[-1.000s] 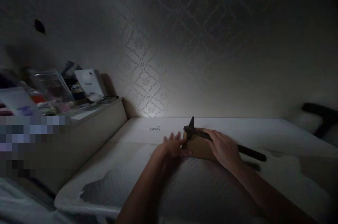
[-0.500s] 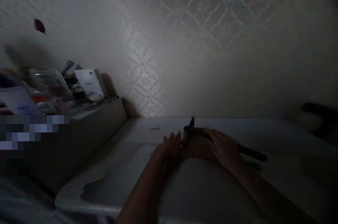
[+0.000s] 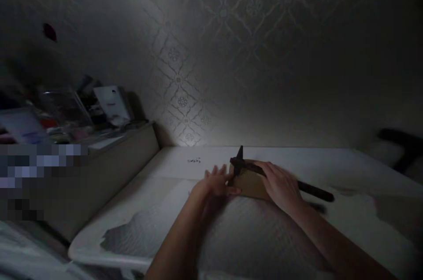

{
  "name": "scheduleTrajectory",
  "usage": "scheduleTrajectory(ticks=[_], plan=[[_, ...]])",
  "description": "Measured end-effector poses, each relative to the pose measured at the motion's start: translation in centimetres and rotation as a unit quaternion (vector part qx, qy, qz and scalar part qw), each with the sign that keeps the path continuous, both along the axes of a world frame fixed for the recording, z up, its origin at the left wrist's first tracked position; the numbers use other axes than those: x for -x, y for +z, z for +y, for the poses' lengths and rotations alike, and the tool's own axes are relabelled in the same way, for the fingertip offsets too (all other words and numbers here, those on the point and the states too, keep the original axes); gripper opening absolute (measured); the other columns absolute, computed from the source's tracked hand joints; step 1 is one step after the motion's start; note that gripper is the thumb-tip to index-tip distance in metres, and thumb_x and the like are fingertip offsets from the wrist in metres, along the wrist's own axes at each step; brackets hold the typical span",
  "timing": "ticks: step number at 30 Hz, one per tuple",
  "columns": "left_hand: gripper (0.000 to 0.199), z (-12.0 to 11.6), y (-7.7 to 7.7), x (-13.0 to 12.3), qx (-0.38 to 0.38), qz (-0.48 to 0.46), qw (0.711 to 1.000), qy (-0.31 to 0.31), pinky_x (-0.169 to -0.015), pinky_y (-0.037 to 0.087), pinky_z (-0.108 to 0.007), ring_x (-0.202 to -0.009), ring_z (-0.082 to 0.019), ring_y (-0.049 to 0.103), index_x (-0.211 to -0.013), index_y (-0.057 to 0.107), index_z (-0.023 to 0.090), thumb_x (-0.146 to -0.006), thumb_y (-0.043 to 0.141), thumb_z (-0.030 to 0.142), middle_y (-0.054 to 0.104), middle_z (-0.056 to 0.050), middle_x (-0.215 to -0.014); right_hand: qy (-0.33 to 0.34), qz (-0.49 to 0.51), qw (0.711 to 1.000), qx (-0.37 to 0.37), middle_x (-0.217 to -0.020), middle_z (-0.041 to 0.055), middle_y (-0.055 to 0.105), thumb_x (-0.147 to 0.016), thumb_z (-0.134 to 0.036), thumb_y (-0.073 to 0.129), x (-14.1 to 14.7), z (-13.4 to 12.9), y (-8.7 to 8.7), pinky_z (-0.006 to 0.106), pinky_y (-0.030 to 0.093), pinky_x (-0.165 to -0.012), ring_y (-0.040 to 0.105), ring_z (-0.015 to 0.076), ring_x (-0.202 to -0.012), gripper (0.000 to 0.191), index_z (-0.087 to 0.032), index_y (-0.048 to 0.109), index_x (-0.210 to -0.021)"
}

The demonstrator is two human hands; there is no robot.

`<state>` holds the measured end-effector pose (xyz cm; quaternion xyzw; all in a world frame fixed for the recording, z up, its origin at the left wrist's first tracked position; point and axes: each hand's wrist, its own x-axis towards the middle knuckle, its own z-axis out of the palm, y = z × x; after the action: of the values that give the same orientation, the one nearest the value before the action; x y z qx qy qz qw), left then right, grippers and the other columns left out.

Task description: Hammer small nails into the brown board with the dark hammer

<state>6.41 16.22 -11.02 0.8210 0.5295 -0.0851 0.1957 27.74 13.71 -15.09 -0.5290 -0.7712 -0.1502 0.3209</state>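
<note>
My right hand (image 3: 283, 185) is closed around the dark handle of a hammer (image 3: 315, 191), which slants across a tan board with a rounded end (image 3: 253, 184). The hammer's head lies over the board's far left part, its pointed end sticking up and away. At the board's left end is my left hand (image 3: 218, 182), its thumb and index finger against the edge. The other fingers of that hand are spread and point away from me. The right hand hides the board's right end. A quilted, pale covering (image 3: 251, 227) lies in front of the board.
The white tabletop (image 3: 180, 154) meets a patterned wall (image 3: 181, 99) at the back. On the left, a raised cabinet (image 3: 115, 163) carries a white box (image 3: 112, 101), a clear plastic case (image 3: 66, 106) and other clutter. A dark blurred object (image 3: 401, 141) stands at the far right.
The light has shifted: the tabletop, hands and board look brighter, while the wall is darker. Both hands and the hammer stay almost where they were.
</note>
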Motion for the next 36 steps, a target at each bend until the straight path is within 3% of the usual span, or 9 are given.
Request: scheduleTrajectory(ticks=[21,36], plan=[[0.086,0.16,-0.14,0.09,0.008,0.002,1.000,-0.001,-0.104,0.004,-0.064,-0.136,-0.038,-0.007,-0.144,0.018,0.031,-0.073,0.041,0.074,-0.005,-0.008,-0.151,-0.002,-0.002,1.000,0.000,-0.107,0.0049,0.062,-0.081,-0.009,0.042,-0.10,0.01,-0.08,0.031,0.046,-0.078,0.060,0.0185,-0.093,0.038,-0.022,0.050,-0.116],[0.085,0.26,-0.42,0.23,-0.004,-0.003,1.000,-0.002,-0.103,0.005,-0.064,-0.136,-0.039,-0.004,-0.143,0.023,0.032,-0.072,0.042,0.076,-0.003,-0.009,-0.152,0.011,0.004,1.000,0.023,-0.108,0.0046,0.061,-0.084,-0.011,0.040,-0.20,0.05,0.14,0.032,0.045,-0.079,0.058,0.0188,-0.095,0.036,-0.023,0.049,-0.116]])
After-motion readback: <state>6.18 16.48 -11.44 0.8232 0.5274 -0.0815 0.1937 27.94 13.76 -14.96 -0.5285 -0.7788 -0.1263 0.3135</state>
